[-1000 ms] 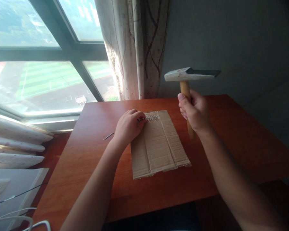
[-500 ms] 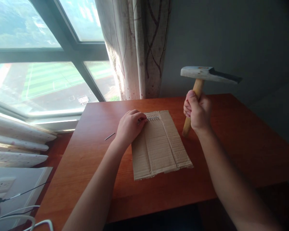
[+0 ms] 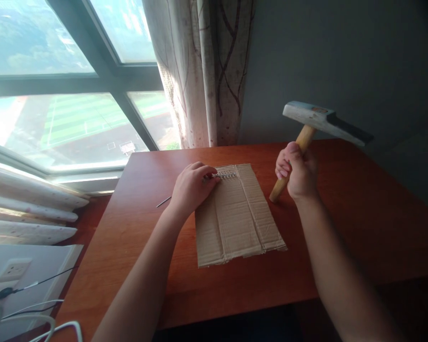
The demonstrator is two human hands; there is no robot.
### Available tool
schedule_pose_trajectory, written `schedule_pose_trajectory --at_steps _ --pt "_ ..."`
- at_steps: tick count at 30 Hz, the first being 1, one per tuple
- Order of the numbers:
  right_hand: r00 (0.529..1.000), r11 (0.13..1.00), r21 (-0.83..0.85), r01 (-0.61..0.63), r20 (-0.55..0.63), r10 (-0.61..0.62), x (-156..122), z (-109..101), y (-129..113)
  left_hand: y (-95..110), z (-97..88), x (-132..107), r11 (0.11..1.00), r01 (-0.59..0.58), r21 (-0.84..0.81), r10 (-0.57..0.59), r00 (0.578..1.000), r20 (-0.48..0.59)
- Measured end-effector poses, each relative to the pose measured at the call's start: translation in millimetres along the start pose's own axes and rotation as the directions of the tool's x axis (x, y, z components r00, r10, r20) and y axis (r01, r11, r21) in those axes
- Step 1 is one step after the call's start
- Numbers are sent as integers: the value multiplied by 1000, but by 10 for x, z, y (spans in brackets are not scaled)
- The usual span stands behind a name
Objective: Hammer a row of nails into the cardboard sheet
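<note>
My right hand is wrapped round the wooden handle of a hammer, held up over the right part of the table. The hammer's pale head is tilted, its dark, narrow end pointing right. At the far left edge of a sheet of cardboard, my left hand rests with curled fingers. Thumb and forefinger close on the left end of a small strip with rows of dark marks, lying on the cardboard. The fingers partly hide that end. Beside my left wrist lies a thin metal rod.
The brown wooden table carries the cardboard. Behind it stand a window, a patterned curtain and a dark wall. At lower left are a wall socket and white cables.
My right hand has moved a little to the right with the hammer, whose head now tilts more steeply down to the right. Thumb and forefinger of my left hand have shifted slightly; the cardboard stays put.
</note>
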State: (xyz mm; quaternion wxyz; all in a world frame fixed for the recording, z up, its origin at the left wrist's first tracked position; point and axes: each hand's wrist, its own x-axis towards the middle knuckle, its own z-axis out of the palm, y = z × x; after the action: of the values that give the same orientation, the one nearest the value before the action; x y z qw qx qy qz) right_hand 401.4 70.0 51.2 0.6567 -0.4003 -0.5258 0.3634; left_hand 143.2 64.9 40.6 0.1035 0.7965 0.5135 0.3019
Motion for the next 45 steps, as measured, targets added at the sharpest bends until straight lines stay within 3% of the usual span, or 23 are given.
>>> schedule_pose_trajectory --at_steps 3,6,8,11,15,19,21,23,25,27,29,31,35,41,45 --pt "1000 1000 2 -7 14 7 -16 -13 25 -104 -152 -29 999 4 -48 -8 998 -64" --pt "999 1000 7 27 -21 -27 -38 -17 27 -319 -372 -141 990 133 54 -125 983 -133" --pt "999 999 27 36 -33 -35 -55 -27 17 -480 -490 -265 935 230 269 -226 973 -49" --pt "998 997 56 45 -56 -42 -78 -52 0 -648 -549 -478 807 285 518 -366 929 59" --pt "997 997 57 48 -70 -44 -95 -74 -6 -705 -455 -679 734 258 628 -464 866 186" --pt "997 998 43 47 -56 -44 -109 -73 -1 -715 -386 -716 701 185 689 -464 852 243" --pt "997 999 25 47 -54 -46 -119 -69 -1 -715 -394 -685 730 185 658 -429 874 230" --pt "998 999 11 44 -52 -44 -128 -64 -6 -682 -408 -627 805 231 547 -355 926 131" --pt "998 999 6 43 -51 -42 -134 -61 -14 -594 -406 -543 909 282 307 -284 958 -38" --pt "998 999 -1 44 -48 -44 -135 -61 -20 -452 -374 -436 961 275 -22 -274 946 -172" --pt "998 999 -13 47 -50 -47 -132 -63 -23 -282 -315 -314 926 219 -307 -288 936 -203" --pt "997 999 -18 47 -56 -48 -128 -68 -24 -127 -238 -194 875 172 -453 -280 943 -182" --pt "997 999 15 52 -59 -51 -124 -80 -24 19 -85 -40 900 133 -415 -224 958 -179" --pt "997 995 86 52 -59 -47 -130 -97 -18 -22 17 -57 942 140 -304 -199 964 -176" --pt "997 998 45 52 -51 -50 -134 -91 -35 -17 10 -86 944 141 -297 -196 967 -163"
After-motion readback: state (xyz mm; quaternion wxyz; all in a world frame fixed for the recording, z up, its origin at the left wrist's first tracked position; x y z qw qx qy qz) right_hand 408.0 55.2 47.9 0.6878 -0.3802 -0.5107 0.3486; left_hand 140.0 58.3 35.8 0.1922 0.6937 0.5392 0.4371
